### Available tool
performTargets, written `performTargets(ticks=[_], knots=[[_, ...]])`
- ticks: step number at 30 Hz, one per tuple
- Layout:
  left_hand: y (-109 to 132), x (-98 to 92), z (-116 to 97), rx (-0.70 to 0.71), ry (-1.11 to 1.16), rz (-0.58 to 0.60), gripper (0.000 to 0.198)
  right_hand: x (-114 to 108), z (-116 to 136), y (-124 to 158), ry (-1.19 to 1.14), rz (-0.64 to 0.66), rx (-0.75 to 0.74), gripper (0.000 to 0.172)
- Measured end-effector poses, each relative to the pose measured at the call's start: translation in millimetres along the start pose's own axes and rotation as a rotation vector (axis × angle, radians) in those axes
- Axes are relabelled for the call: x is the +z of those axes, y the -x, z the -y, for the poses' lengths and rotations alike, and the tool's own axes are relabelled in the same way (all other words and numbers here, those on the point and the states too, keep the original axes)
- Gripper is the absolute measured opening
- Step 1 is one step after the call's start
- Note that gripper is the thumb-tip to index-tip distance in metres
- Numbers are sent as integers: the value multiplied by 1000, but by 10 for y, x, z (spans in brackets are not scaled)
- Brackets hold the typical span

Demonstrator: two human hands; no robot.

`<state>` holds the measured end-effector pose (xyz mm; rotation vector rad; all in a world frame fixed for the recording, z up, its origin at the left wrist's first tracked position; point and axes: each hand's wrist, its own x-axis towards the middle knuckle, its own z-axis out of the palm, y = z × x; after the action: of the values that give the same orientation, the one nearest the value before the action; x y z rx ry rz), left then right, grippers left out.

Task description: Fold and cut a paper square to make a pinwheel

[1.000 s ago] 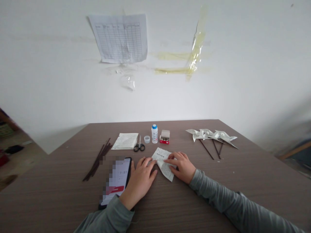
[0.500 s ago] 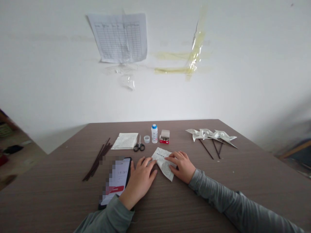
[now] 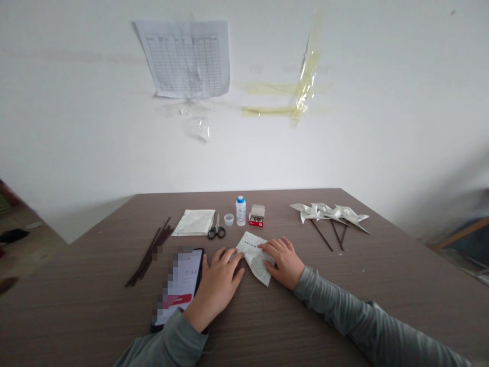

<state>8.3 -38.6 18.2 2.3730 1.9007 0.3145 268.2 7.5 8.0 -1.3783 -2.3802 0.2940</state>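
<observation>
Fingers point(image 3: 230, 256) of L hand point(image 3: 216, 290) lie spread, not gripping, as do those of R hand point(image 3: 286, 263), both flat on folded printed paper sheet point(image 3: 255, 259), which sits between hands on brown woodgrain surface point(image 3: 95, 285); phone point(image 3: 179, 288) just beside L hand.

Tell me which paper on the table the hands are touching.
The folded sheet between the left hand and right hand; the paper beside the scissors lies untouched.

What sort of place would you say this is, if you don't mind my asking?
Probably a simple craft workroom: paper pinwheels on sticks lie on a wood-grain table beside scissors, and a ruled chart hangs on the wall.
</observation>
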Motion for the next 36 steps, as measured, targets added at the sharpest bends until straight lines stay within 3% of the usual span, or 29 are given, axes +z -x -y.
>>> performTargets(ticks=[8,15,20,30,36], knots=[[1,117,56,25,-6,-69,51,45,-15,7,104,7,-85,54],[-12,157,82,44,7,-100,48,10,9,12,108,61,-60,58],[9,92,17,59,32,-110,53,-18,50,15,100,76,-51,58],[43,-32,-63,61,47,-87,36,-15,35,7,32,20,-24,56],[47,-182,-139,35,28,-6,38,12,17,9,58,15,-44,50]])
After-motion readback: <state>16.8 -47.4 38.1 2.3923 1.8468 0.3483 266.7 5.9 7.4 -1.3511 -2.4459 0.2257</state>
